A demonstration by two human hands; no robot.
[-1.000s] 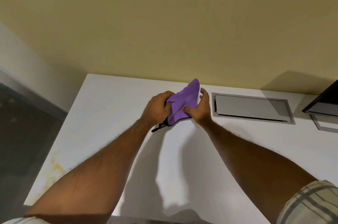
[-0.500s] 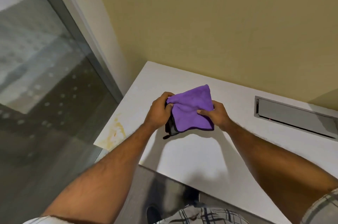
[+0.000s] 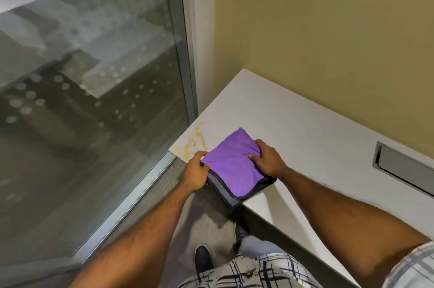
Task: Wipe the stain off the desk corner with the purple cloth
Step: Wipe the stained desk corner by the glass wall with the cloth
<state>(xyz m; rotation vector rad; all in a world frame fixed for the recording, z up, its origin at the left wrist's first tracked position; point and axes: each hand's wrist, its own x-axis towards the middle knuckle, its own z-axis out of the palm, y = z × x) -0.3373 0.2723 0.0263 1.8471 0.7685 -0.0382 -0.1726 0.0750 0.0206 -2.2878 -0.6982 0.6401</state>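
Purple cloth folded into a pad, held over the counter corner just beside the yellow stain. Gripped at opposite edges by left hand and right hand, fingers closed, likely to keep the fold flat. Stain not yet covered.

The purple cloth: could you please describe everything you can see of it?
The purple cloth looks like soft, plush microfibre, folded into a rough square, with black edge trim and a grey underside showing along its near edges. The left hand and right hand grip opposite sides. It sits at the desk corner, beside the yellowish stain, its near corner overhanging the desk edge.
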